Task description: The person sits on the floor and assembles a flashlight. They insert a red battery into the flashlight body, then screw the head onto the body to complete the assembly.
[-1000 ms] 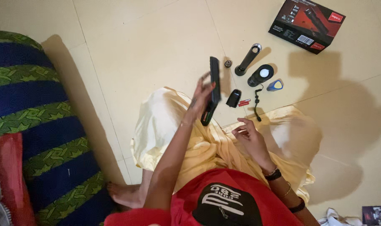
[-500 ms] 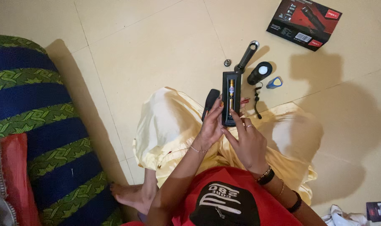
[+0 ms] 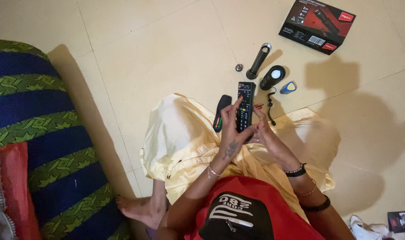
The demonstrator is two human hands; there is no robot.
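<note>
at the bottom centre of the frame a red garment with a black and white print [image 3: 238, 213] is seen, worn by the seated person, and above it a pale yellow cloth [image 3: 180, 142] is spread over the lap. a bare foot [image 3: 136, 209] is seen on the floor at the lower left, beside a blue and green striped cushion [image 3: 38, 133] that fills the left side of the frame. in the middle of the frame a black remote control [image 3: 245, 106] is held upright between both hands, buttons toward the camera. the left hand [image 3: 231, 133] is closed around its lower left side, with the fingers [image 3: 227, 111] curled along the edge. the right hand [image 3: 262, 129] is set against its lower right side, the fingers bent in toward the remote; how firmly it is gripped cannot be told. just left of the remote a black battery cover [image 3: 221, 111] lies on the yellow cloth. further up, on the tiled floor [image 3: 158, 53], a black cord [image 3: 270, 106], a small blue piece [image 3: 289, 87], a black torch head [image 3: 272, 77], a black torch tube [image 3: 258, 61] and a small round cap [image 3: 239, 67] are laid near one another. at the upper right a black and red box [image 3: 318, 24] is set well apart from them.
</note>
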